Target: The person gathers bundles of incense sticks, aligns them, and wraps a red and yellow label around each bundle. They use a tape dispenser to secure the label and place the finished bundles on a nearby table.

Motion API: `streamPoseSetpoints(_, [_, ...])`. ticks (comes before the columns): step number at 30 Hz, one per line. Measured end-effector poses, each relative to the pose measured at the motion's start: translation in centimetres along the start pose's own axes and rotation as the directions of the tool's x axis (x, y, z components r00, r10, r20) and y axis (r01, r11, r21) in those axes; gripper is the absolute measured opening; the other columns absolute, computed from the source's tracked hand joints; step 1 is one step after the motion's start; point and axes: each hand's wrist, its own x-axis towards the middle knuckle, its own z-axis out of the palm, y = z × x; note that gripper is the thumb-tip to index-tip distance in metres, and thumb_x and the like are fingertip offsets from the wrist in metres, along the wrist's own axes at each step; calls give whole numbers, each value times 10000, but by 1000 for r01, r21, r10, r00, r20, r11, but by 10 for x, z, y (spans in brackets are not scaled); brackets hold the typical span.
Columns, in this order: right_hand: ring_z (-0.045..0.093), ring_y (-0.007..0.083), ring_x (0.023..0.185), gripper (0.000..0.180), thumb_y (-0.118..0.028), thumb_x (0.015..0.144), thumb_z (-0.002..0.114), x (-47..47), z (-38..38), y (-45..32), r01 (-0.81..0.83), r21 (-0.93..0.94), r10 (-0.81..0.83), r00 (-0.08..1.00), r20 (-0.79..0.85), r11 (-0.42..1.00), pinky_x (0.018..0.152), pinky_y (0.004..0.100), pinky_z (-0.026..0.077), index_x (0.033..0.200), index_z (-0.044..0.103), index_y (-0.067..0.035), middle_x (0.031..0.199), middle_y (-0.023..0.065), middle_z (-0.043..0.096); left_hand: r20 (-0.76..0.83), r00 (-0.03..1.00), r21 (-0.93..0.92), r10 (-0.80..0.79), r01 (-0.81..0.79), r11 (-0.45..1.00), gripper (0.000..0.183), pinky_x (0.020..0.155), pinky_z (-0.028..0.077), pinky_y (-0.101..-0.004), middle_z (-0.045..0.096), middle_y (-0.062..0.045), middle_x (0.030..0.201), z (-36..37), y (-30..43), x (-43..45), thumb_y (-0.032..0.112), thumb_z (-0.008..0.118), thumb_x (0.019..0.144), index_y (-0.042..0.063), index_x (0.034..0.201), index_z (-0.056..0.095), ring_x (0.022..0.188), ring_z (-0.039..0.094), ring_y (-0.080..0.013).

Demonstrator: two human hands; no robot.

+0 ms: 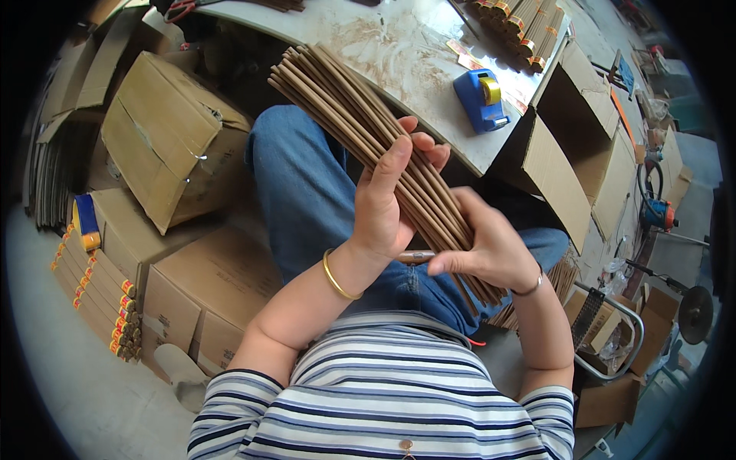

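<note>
A loose bundle of long brown incense sticks (368, 132) slants across my lap, its upper end spread out near the table edge. My left hand (391, 195), with a gold bangle at the wrist, grips the bundle around its middle, thumb in front and fingertips showing on the far side. Lower down, my right hand (489, 241) is around the sticks near their bottom end. It is slightly blurred, and its fingers are partly hidden behind them. A few stick ends hang unevenly below it.
On the table (374, 34) stand a blue tape dispenser (480, 100) and banded stick bundles (523, 29). An open cardboard box (569, 132) adjoins its right side. Closed cartons (213, 282) and more banded bundles (103, 293) are on my left. Loose sticks (560, 276) lie by my right knee.
</note>
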Motion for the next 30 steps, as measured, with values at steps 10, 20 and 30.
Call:
streamPoseSetpoints(10, [599,109,660,229,-71,759,723,85,26,9,186,393,-213,977,24,900,613,251,508,939,593,-18,757,26,608,496,862,440,102,-351,826,440,741,544,-278,589,-38,888,80,99,85,178,681,896,-15,1237,481,784,608,-114])
streamPoseSetpoints(20, [674,253,769,438,-173,686,795,201,-58,3,722,-229,-654,384,-652,653,700,340,527,1046,578,-53,873,133,663,809,534,480,247,-842,248,448,789,496,-236,626,-53,953,168,48,127,23,740,804,-19,1170,485,821,590,-83])
streamPoseSetpoints(30, [607,93,783,291,-135,743,799,197,-86,-1,610,315,-557,793,-247,727,737,274,501,961,639,-26,850,31,658,814,472,554,-338,-457,696,478,722,528,-273,653,-83,828,193,81,170,94,767,817,-49,1191,505,784,638,-130])
